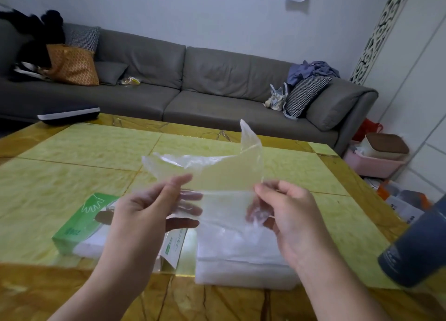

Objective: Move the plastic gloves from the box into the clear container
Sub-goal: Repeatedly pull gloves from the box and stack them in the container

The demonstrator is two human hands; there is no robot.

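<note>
- Clear plastic glove (217, 173) is pinched at mid-frame by left hand (144, 214) and right hand (287, 214).
- Green box (79, 226) is seen lower left; clear container (241, 265) at lower centre.

A yellow-green marbled table (72, 166) is carrying a green glove box (79, 226), a clear container (241, 270) beside it, and a dark cup (420, 246).

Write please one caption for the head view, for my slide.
Both hands, left hand and right hand, hold a plastic glove above the clear container, beside the green box.
</note>
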